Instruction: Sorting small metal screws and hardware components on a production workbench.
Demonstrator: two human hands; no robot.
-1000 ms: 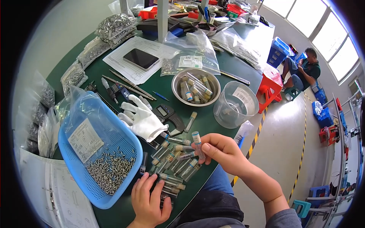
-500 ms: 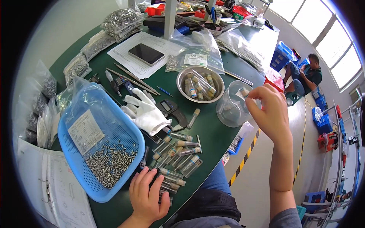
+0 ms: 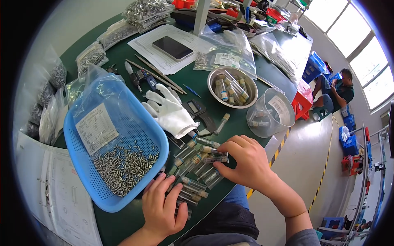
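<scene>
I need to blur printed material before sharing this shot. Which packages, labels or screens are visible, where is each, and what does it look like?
Phone: dark blank screen, on white papers at the bench's far side.
Paper label: white rectangle, lying inside the blue basket.
Clear bag: holds a white slip, behind the metal bowl.
Plastic beaker: clear, white label on its wall, right of the bowl.
Bags of metal parts: clear, along the far left.

A white glove (image 3: 170, 112) lies on the green table (image 3: 123, 223). Left of the glove sits a blue basket (image 3: 94, 197) of small metal parts; right of it, a steel bowl (image 3: 213, 78); behind it, a dark phone (image 3: 172, 48) on papers.
</scene>
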